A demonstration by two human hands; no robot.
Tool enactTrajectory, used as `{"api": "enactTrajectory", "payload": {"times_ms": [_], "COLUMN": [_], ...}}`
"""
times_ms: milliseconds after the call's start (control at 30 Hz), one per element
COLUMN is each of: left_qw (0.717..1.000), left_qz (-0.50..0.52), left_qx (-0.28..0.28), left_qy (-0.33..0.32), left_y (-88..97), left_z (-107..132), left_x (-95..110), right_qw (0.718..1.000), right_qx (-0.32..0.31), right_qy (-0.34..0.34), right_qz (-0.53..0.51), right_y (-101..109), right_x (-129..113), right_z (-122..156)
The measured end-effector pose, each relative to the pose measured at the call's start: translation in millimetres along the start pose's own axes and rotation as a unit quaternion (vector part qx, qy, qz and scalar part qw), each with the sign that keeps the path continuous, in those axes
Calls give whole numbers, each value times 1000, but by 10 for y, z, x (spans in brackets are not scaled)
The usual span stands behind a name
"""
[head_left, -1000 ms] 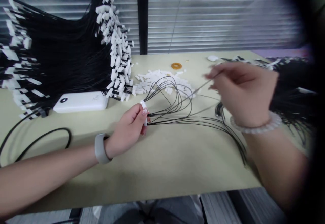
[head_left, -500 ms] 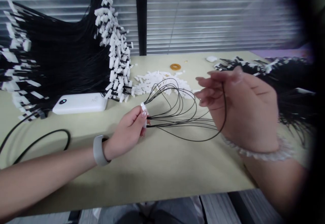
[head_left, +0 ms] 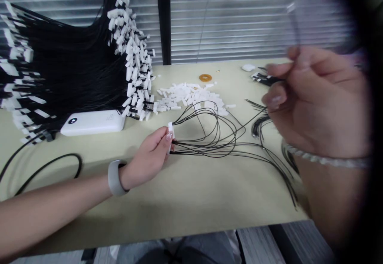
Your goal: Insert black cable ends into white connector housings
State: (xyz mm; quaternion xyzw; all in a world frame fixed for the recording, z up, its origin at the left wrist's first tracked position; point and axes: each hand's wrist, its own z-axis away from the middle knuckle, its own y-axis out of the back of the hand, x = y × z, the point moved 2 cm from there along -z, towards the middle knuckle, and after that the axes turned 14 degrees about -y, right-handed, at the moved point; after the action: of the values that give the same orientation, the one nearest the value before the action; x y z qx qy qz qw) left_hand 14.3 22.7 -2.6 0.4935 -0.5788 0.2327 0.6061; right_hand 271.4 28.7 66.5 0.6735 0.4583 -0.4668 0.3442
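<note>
My left hand [head_left: 151, 152] is closed in a pinch around a small white plastic connector [head_left: 170, 128], held upright just above the table. Several thin black wires [head_left: 215, 146] come out of its right side; some loop upward and back, others trail right to loose ends on the table. Raised at the right, my right hand [head_left: 320, 96] pinches a thin dark wire [head_left: 296, 28] between thumb and fingers. This wire stands up above the fingertips, with a blurred pale tip [head_left: 291, 6]. Whether it joins the connector I cannot tell.
A large bundle of black wires [head_left: 77, 60] with white connectors rises at the left. Before it lies a white power bank [head_left: 92, 122] with a black cable [head_left: 79, 162]. Loose white connectors [head_left: 191, 96] are heaped behind my hands, near an amber tape ring [head_left: 205, 78]. More wires [head_left: 265, 78] lie right.
My right hand has moved up and to the right; the wire that curved down from it now points up from its fingertips. My left hand stays almost still, and the trailing wires have come into view.
</note>
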Motion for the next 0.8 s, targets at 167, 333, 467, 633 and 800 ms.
{"api": "enactTrajectory", "payload": {"times_ms": [167, 333, 467, 633, 800], "left_qw": [1000, 1000, 1000, 1000, 999], "left_qz": [13, -3, 9, 23, 35], "left_qx": [3, -8, -16, -11, -17], "left_qy": [-6, -14, -10, -4, 1], "left_y": [-6, 6, 11, 10, 15], "left_z": [2, -12, -12, -14, -14], "left_x": [-14, 4, 1, -16, -37], "right_qw": [983, 926, 921, 929, 929], "right_qx": [-126, -203, -202, -212, -222], "right_qy": [-15, 88, 103, 97, 96], "right_qz": [131, 306, 316, 287, 280], "right_y": [-391, -582, -602, -578, -573], "right_x": [0, 44, 73, 69, 89], "right_z": [358, 582, 597, 555, 541]}}
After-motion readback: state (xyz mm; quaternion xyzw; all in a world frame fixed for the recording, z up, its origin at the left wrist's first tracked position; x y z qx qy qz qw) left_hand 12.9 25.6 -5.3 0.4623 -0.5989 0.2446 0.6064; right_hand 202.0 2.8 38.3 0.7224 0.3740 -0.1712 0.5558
